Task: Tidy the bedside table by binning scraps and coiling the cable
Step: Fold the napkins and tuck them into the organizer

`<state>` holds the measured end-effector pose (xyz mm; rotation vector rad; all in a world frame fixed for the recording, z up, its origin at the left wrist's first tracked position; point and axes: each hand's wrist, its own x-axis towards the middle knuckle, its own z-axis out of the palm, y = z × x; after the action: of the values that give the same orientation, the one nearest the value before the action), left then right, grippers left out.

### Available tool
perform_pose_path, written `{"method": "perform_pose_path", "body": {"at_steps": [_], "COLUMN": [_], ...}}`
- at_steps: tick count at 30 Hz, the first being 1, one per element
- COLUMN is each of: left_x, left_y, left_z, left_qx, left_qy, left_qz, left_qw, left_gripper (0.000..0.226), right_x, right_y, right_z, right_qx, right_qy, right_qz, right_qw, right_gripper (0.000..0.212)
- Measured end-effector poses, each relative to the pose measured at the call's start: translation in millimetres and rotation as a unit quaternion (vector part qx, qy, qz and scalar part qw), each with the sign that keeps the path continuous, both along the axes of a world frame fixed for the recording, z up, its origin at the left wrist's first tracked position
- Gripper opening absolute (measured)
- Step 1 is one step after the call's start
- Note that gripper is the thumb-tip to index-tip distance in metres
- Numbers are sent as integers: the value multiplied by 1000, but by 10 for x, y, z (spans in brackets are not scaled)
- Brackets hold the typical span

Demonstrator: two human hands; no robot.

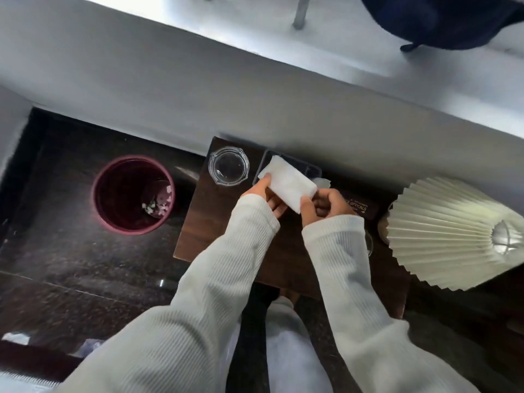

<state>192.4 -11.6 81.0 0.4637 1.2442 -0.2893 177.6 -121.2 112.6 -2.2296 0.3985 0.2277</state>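
Observation:
A folded white tissue [287, 181] is held flat above the dark wooden bedside table [198, 231]. My left hand [266, 195] pinches its left edge, and my right hand [323, 207] grips its near right corner. Left of the table, on the dark floor, stands a maroon bin [131, 194] with small white scraps at its bottom. A second bit of white paper [323, 182] peeks out behind the tissue. I see no cable.
A clear glass ashtray [228, 165] sits at the table's far left corner beside a dark tray [312, 168]. A dark glasses case [361, 207] lies right of my hands. A pleated white lampshade [448, 231] covers the table's right end. The white wall runs behind.

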Motion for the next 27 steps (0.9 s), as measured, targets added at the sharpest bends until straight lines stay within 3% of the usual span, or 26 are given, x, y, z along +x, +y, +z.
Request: {"method": "perform_pose_path", "body": {"at_steps": [15, 21, 27], "left_x": [-70, -179, -474], "left_y": [122, 163, 102], "left_z": [-162, -145, -166], "left_qx": [-48, -39, -26], "left_qy": [43, 47, 42], "left_qz": [-42, -61, -34], "left_qw": [997, 996, 998], "left_gripper": [22, 33, 22], "right_x": [300, 393, 183], "right_y": [289, 405, 450], "right_z": [-397, -496, -490], "right_qx": [-43, -35, -13], "right_qy": [54, 79, 49], "right_qz": [24, 28, 24], "right_qw": [997, 996, 998], "right_gripper": [14, 13, 15]}}
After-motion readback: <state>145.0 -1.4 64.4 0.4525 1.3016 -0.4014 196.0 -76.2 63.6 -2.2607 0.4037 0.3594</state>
